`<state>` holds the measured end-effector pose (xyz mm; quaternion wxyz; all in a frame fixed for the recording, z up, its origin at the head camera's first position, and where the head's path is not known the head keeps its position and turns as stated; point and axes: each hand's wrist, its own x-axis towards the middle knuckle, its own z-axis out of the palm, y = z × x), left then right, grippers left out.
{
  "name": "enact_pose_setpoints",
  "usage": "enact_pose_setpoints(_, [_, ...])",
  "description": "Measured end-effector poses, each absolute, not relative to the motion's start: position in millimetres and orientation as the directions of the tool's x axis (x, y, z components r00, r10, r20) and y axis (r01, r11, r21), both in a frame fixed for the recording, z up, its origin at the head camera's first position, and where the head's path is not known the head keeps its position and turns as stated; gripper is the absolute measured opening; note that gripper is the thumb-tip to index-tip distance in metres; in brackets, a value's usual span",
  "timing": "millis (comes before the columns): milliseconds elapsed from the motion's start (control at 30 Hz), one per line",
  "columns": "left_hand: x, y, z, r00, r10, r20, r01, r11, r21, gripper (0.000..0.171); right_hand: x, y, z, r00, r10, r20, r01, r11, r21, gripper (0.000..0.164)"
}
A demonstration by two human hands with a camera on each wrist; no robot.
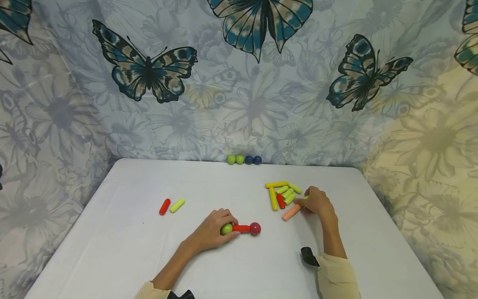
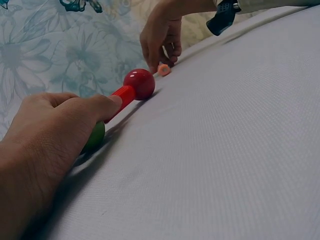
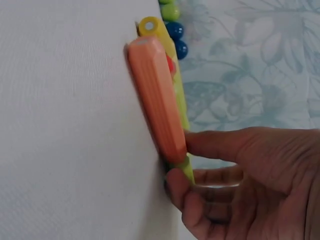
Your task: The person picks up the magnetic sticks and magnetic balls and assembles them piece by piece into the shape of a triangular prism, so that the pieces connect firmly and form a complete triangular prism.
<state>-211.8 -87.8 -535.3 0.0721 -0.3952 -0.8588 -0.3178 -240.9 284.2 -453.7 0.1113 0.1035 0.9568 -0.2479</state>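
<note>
My left hand [image 1: 216,229] grips a green ball [image 1: 226,229] and the near part of a red stick [image 1: 241,229]. A dark red ball [image 1: 255,229] sits at the stick's other end, the three in one line on the table. To the right, my right hand [image 1: 317,202] has thumb and fingertips about one end of an orange stick [image 1: 291,212], which slants out toward the table's middle. In the right wrist view a yellow-green stick [image 3: 188,171] shows behind that end, partly hidden by the fingers. The orange stick's far end [image 2: 164,69] also shows in the left wrist view.
Beside the right hand lies a cluster of yellow sticks [image 1: 274,198], yellow-green sticks and a red stick [image 1: 281,201]. At the back edge stand green balls [image 1: 235,159] and blue balls [image 1: 253,160]. A red stick [image 1: 164,207] and a yellow-green stick [image 1: 177,205] lie left.
</note>
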Motion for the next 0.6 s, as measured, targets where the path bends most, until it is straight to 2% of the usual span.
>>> enact_pose_setpoints(100, [-212.5, -88.1, -535.9, -0.68, 0.635, 0.366, 0.721, 0.488, 0.493, 0.017, -241.0, 281.3, -452.3, -0.956, 0.161, -0.247, 0.262, 0.846, -0.463, 0.052])
enact_pose_setpoints(333, [-212.9, -88.7, -537.8, -0.662, 0.633, 0.4, 0.742, 0.484, 0.463, 0.017, -240.8, 279.3, -454.1, -0.956, 0.185, -0.226, 0.279, 0.809, -0.518, 0.05])
enact_pose_setpoints(600, [-211.6, -88.7, -536.1, -0.667, 0.631, 0.397, 0.738, 0.484, 0.47, 0.017, -241.9, 277.1, -456.7, -0.982, 0.144, -0.121, 0.182, 0.89, -0.417, 0.05])
